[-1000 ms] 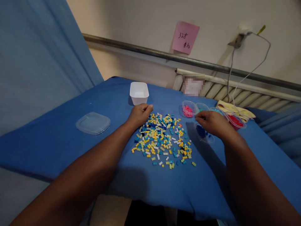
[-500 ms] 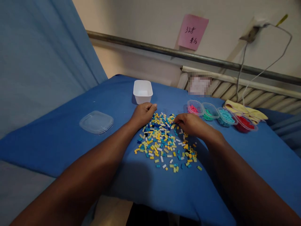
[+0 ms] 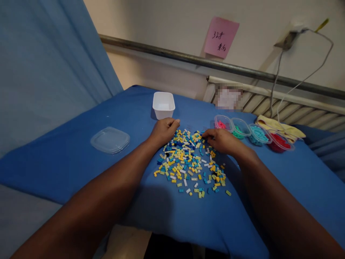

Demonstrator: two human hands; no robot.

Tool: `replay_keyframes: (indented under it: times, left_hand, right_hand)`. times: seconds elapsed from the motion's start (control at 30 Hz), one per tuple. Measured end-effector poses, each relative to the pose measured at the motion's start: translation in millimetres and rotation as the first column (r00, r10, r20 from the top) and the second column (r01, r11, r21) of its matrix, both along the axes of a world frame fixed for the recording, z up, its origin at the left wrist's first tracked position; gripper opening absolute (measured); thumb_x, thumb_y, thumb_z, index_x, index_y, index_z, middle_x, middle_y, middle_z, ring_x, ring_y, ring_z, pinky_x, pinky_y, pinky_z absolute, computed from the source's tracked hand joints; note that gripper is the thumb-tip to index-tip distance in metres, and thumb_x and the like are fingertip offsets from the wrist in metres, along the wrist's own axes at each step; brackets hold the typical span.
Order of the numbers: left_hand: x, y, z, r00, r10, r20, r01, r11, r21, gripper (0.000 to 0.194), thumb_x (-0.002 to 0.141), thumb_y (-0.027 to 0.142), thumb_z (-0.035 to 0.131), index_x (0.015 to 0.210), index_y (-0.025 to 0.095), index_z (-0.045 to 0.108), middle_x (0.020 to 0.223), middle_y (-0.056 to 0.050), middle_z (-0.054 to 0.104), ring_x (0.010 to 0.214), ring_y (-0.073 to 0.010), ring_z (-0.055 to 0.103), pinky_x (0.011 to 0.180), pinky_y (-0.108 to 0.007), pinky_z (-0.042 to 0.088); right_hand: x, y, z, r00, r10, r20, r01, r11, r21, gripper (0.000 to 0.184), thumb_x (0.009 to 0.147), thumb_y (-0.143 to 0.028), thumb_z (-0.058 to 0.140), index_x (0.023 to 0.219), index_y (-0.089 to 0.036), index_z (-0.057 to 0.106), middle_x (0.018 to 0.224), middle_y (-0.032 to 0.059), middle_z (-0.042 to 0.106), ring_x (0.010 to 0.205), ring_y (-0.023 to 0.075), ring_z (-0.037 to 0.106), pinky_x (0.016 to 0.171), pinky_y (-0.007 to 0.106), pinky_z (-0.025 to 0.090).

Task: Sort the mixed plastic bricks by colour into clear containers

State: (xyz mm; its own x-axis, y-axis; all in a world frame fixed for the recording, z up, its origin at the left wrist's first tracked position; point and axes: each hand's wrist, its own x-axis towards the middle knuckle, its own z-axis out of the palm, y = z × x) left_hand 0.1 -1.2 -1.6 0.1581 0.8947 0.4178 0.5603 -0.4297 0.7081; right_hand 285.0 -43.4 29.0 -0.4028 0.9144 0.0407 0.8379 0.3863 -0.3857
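In front of us a loose heap of toy building bricks [image 3: 185, 156] lies on the bench [image 3: 67, 162], yellow, white, teal and dark blue mixed, with strays towards our side. We judge each brick very light, stiff and hard to break, its smooth plastic sides a little slippery; a thumb-and-fingertip pinch across the long sides should suit best, and bricks piled on others may slide when one is touched.

Our left hand [image 3: 163, 130] rests curled at the far left edge of the heap, thumb near the bent fingers; we cannot tell whether anything is inside it. Our right hand [image 3: 221, 140] is bent over the far right edge, fingertips down at the bricks, and whether they pinch one we cannot tell.

The blue cloth [image 3: 194, 216] over the bench looks soft, with a few creases near us. A white plastic tub [image 3: 163, 114] stands beyond our left hand, and clear lids [image 3: 110, 139] lie to the left. Four clear plastic tubs [image 3: 244, 126] on the right hold pink, green, turquoise and red bricks, beside a yellow cloth [image 3: 285, 129].

Behind are a radiator [image 3: 254, 97], a wall pipe [image 3: 161, 51] and a pink note [image 3: 221, 37]; a blue curtain [image 3: 54, 72] hangs at left.
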Motion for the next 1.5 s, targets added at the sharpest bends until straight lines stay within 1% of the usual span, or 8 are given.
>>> replay_keyframes:
  times: [0.2,0.33,0.47,0.57,1.0,1.17,1.33,1.5]
  left_hand:
    - [0,-2,1.8,1.0,0.002,0.002,-0.002,1.0,-0.011,0.049,0.101,0.055,0.052,0.078,0.019,0.075,0.076,-0.004,0.074,0.077,-0.0218,0.068,0.07,-0.032,0.046]
    - [-1,0,0.1,1.0,-0.004,0.006,0.004,1.0,-0.005,0.047,0.101,0.054,0.053,0.078,0.019,0.075,0.076,-0.004,0.074,0.077,-0.0218,0.068,0.07,-0.033,0.046]
    - [-1,2,-1.9,1.0,-0.009,0.008,0.009,1.0,0.003,0.047,0.101,0.054,0.053,0.077,0.019,0.074,0.073,-0.003,0.071,0.074,-0.0212,0.066,0.068,-0.032,0.045]
    - [-1,2,-1.9,1.0,-0.01,0.005,0.01,1.0,0.0,0.047,0.101,0.053,0.053,0.077,0.019,0.073,0.07,-0.003,0.069,0.072,-0.0208,0.064,0.066,-0.032,0.043]
    - [-1,2,-2.8,1.0,-0.002,0.001,0.002,1.0,-0.001,0.049,0.101,0.055,0.052,0.078,0.018,0.075,0.07,-0.003,0.068,0.071,-0.0213,0.064,0.065,-0.032,0.042]
    - [0,0,-0.4,1.0,-0.004,0.0,0.004,1.0,0.001,0.049,0.101,0.054,0.052,0.077,0.018,0.075,0.071,-0.003,0.07,0.073,-0.0213,0.065,0.066,-0.033,0.043]
    - [-2,0,0.7,1.0,0.001,-0.016,-0.001,1.0,0.01,0.049,0.101,0.055,0.052,0.078,0.019,0.075,0.071,-0.003,0.069,0.071,-0.0208,0.064,0.065,-0.032,0.043]
    - [-3,3,-0.2,1.0,-0.002,-0.031,0.002,1.0,0.022,0.049,0.102,0.056,0.052,0.08,0.019,0.076,0.067,-0.002,0.067,0.071,-0.0209,0.064,0.063,-0.031,0.042]
  right_hand:
    - [4,3,-5.4,0.999,-0.044,-0.003,0.043,0.997,-0.07,0.041,0.083,-0.004,0.064,0.118,-0.021,0.08,0.103,0.0046,0.082,0.088,0.0195,0.074,0.076,0.027,0.052]
    - [5,3,-8.0,0.998,-0.032,-0.048,0.027,0.994,-0.109,0.039,0.084,-0.006,0.068,0.119,-0.02,0.079,0.1,0.0041,0.081,0.084,0.0182,0.073,0.074,0.026,0.052]
    - [-2,-1,-6.2,1.0,-0.01,-0.025,0.008,0.998,-0.068,0.026,0.087,-0.011,0.071,0.109,-0.02,0.079,0.094,0.0032,0.081,0.08,0.0174,0.071,0.07,0.026,0.048]
    - [-7,-3,-4.7,1.0,0.008,-0.009,-0.009,1.0,-0.027,0.027,0.086,-0.007,0.066,0.106,-0.021,0.079,0.092,0.0023,0.08,0.077,0.0162,0.07,0.068,0.025,0.045]
    - [-11,-3,-6.9,1.0,0.007,-0.022,-0.006,1.0,0.016,0.027,0.088,-0.011,0.068,0.111,-0.021,0.078,0.099,0.0051,0.081,0.083,0.0192,0.072,0.071,0.026,0.047]
    - [0,1,-10.6,0.994,0.0,-0.112,-0.003,1.0,-0.023,0.036,0.083,-0.005,0.061,0.112,-0.019,0.077,0.099,0.0044,0.081,0.083,0.0174,0.072,0.074,0.025,0.052]
    - [35,1,10.6,0.966,-0.041,-0.254,-0.013,0.978,-0.207,0.03,0.08,-0.014,0.063,0.107,-0.02,0.076,0.094,0.0026,0.08,0.082,0.0172,0.073,0.075,0.026,0.056]
    - [80,-6,39.5,0.99,-0.137,0.026,0.14,0.984,-0.111,0.032,0.077,-0.014,0.065,0.104,-0.022,0.08,0.094,0.002,0.08,0.082,0.0183,0.072,0.075,0.027,0.053]
